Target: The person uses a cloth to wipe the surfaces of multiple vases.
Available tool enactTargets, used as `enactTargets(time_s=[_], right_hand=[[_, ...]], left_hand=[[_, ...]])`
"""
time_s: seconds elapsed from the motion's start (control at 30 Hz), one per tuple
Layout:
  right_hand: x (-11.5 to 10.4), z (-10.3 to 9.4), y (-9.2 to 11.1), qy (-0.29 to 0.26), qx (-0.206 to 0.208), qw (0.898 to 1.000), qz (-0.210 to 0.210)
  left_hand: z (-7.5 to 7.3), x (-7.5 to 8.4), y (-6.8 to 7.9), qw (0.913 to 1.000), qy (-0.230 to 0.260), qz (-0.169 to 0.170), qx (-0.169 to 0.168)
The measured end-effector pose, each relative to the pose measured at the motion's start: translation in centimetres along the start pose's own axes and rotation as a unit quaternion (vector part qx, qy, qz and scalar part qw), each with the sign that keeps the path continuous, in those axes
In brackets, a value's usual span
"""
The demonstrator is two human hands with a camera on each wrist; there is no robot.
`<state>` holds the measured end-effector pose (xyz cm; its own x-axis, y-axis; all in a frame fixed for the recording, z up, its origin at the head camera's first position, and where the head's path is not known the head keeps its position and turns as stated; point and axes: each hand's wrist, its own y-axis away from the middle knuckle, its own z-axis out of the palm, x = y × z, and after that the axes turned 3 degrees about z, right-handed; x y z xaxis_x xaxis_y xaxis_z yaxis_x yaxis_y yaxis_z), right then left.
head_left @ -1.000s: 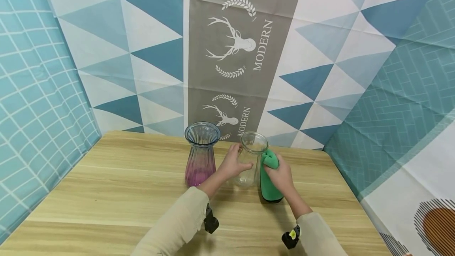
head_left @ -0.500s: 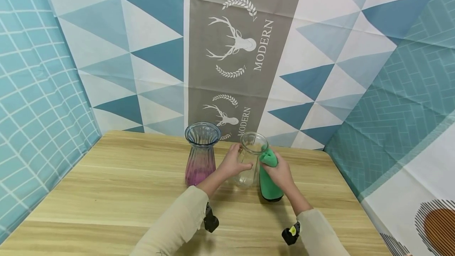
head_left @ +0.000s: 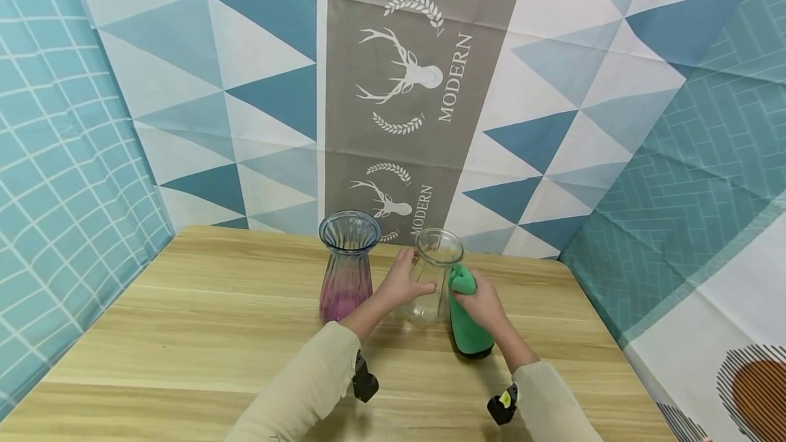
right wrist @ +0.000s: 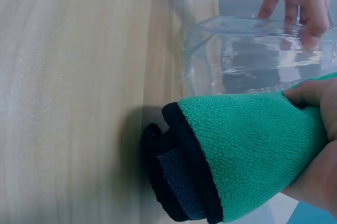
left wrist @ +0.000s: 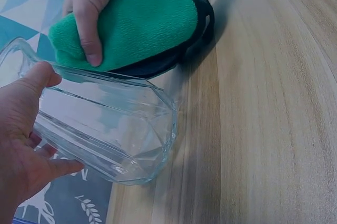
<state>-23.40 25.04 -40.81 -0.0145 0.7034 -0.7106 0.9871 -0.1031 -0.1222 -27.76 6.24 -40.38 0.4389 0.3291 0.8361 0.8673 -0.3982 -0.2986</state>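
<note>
A clear glass vase (head_left: 424, 308) stands upright on the wooden table, and my left hand (head_left: 402, 283) grips its side, thumb on the near face. In the left wrist view the fingers wrap part way round the faceted glass body (left wrist: 113, 121). My right hand (head_left: 489, 303) holds a folded green towel (head_left: 471, 329) with a dark border, bunched at the top between thumb and fingers. The towel lies along the right side of the vase, its lower end hanging close over the table. In the right wrist view the towel (right wrist: 247, 145) overlaps the vase's edge.
A ribbed glass vase (head_left: 347, 271), blue at the top and purple at the base, stands just left of my left hand. The wooden table (head_left: 202, 333) ends at a patterned backdrop (head_left: 399, 87) close behind both vases.
My right hand and the green towel have shifted slightly down from the vase's rim, the towel's lower end swinging a little right and nearer me. The left hand and both vases stay put.
</note>
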Motion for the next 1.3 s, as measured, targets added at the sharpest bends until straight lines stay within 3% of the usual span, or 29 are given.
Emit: enactTargets(time_s=[0.4, 0.73, 1.0, 1.3], right_hand=[[1.7, 1.2, 0.2, 0.028, -0.036, 0.999, 0.018], [1.5, 0.9, 0.3, 0.007, -0.016, 0.999, 0.027], [-0.3, -0.4, 0.1, -0.029, 0.025, 0.999, -0.001], [-1.2, -0.9, 0.0, -0.044, 0.035, 0.998, 0.005]], left_hand=[[0.0, -0.1, 0.0, 0.9999, -0.010, -0.005, 0.003], [0.1, 0.0, -0.2, 0.9999, -0.010, -0.005, 0.002], [0.1, -0.1, -0.3, 0.9999, -0.014, -0.004, -0.004], [0.2, -0.2, -0.3, 0.9999, -0.014, -0.003, 0.000]])
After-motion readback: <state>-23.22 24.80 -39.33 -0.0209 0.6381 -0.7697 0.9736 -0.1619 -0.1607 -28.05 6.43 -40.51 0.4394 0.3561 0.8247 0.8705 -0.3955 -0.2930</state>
